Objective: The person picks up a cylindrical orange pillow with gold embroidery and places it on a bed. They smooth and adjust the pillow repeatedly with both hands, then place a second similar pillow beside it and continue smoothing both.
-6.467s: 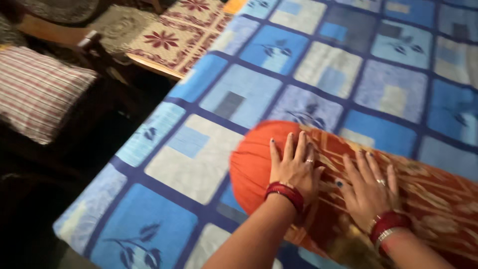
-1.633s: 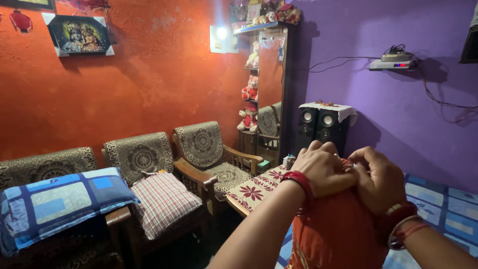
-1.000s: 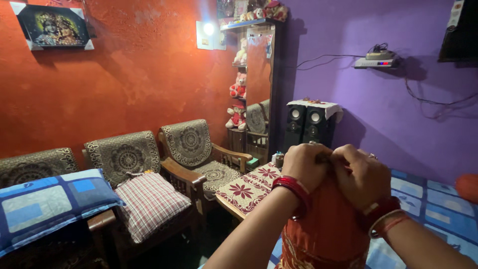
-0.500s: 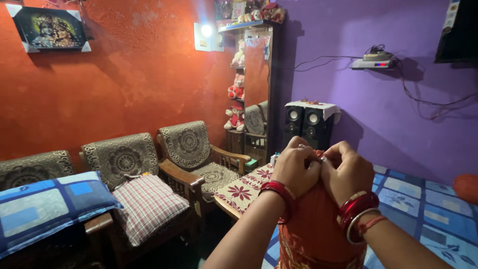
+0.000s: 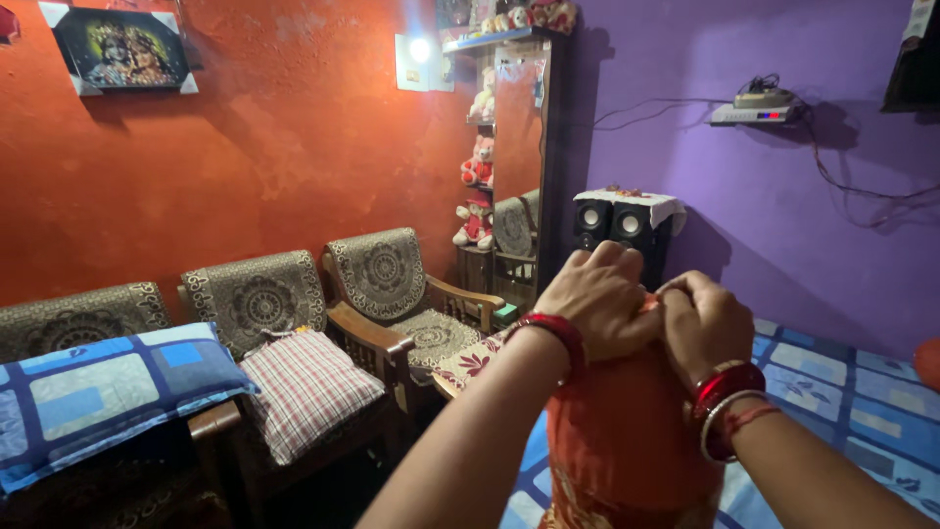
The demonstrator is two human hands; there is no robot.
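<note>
Both hands are gripping the top of an upright orange bolster.
Left hand (image 5: 599,299) and right hand (image 5: 707,323) are pinching the bolster (image 5: 627,431) cover, fingers pressed together, at lower centre; its long axis is running straight down beneath them, above the bed (image 5: 842,392).

Matt orange cloth bolster cover (image 5: 627,431), glossy red bangles (image 5: 729,384), rough plastered wall (image 5: 284,147)

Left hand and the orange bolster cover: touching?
Touching. The head view shows the left hand closed over the gathered top of the upright orange bolster cover, with the right hand pressed against it on the same bunched cloth.
</note>
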